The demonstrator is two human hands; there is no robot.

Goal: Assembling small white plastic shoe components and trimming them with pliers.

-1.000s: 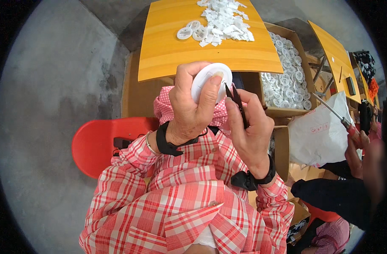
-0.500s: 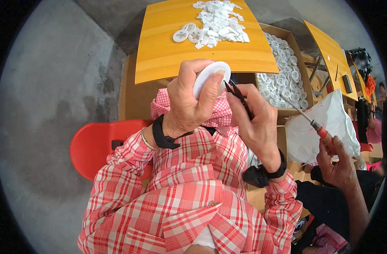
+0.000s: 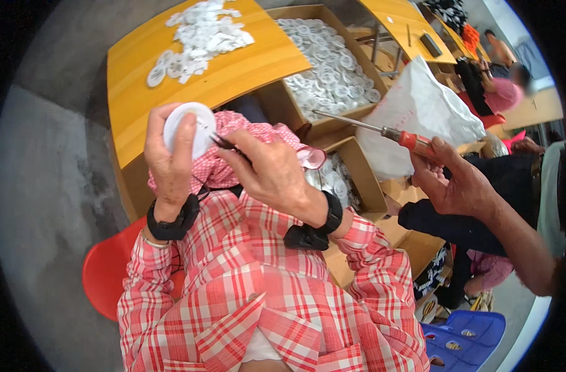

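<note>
My left hand (image 3: 165, 162) is closed around a round white plastic disc (image 3: 201, 133), its thumb lying across the flat face. Small dark marks show on that face. Black tweezers (image 3: 223, 144) are pinched in my right hand (image 3: 272, 173), their tips at the disc's right edge. Whether the tips grip anything is too small to tell. Both hands are above my lap, where a pink dotted cloth (image 3: 245, 129) lies, just in front of the yellow table (image 3: 264, 62).
White scraps (image 3: 211, 31) and several discs (image 3: 165, 67) lie on the table. Behind it stands a cardboard box (image 3: 372, 68) full of discs; a smaller box (image 3: 366, 180) holds more. At right, another person's hand (image 3: 450, 180) holds a red-handled screwdriver (image 3: 413, 141) beside a white sack (image 3: 419, 99).
The view has swung right, so table and hands appear further left. The disc's face is turned more toward me. The co-worker's screwdriver now lies nearer to level, pointing left.
</note>
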